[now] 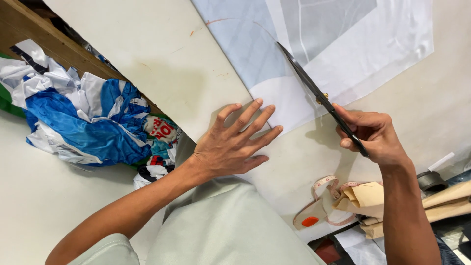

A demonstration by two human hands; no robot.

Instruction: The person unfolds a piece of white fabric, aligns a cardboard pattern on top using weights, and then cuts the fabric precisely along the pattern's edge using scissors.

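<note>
White table, scissors pointing up-left

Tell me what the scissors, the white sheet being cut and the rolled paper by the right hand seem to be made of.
Scissors: dark metal, likely steel; long thin blades with a brass-coloured pivot screw, held in the right hand.
White sheet: thin woven fabric, probably synthetic; slight sheen, soft creases, half see-through.
Rolled paper: brown kraft-type paper; matte tan, stiff folds.

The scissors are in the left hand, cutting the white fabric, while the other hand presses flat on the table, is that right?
Not quite. The head view shows the scissors in the right hand, cutting the white fabric; the left hand presses flat on the table.
</note>
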